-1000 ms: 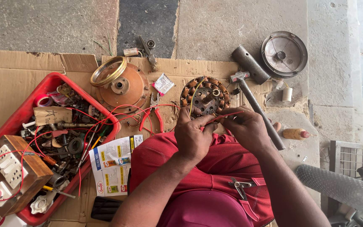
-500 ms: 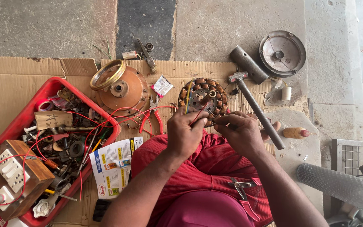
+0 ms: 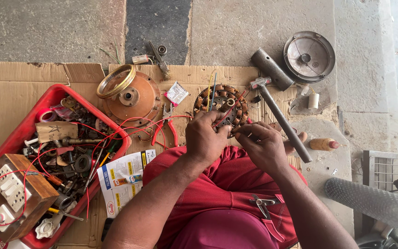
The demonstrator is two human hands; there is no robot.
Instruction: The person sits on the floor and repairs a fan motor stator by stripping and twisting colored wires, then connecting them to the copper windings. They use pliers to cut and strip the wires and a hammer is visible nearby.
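Observation:
A round copper-wound fan stator [image 3: 221, 104] lies on the cardboard [image 3: 14, 87] in front of my red-clad knees. Thin red, yellow and green lead wires rise from it. My left hand [image 3: 205, 138] pinches wires at the stator's near edge, fingers closed on them. My right hand [image 3: 262, 144] sits just right of it, fingertips meeting the left hand's on the same wires. A hammer [image 3: 279, 114] with a grey handle lies diagonally under my right hand.
A red tray [image 3: 28, 129] of tools, tape and wires sits left, with a wooden switch board [image 3: 12, 193]. A copper-coloured motor cover [image 3: 130, 96] with a brass ring, red-handled pliers [image 3: 167, 123], a grey round cover [image 3: 309, 56], a metal pipe [image 3: 271, 68] and leaflets [image 3: 124, 177] lie around.
Both hands have shifted left and up toward the stator, closing together on its wires. The view has drifted slightly, so the stator sits more central.

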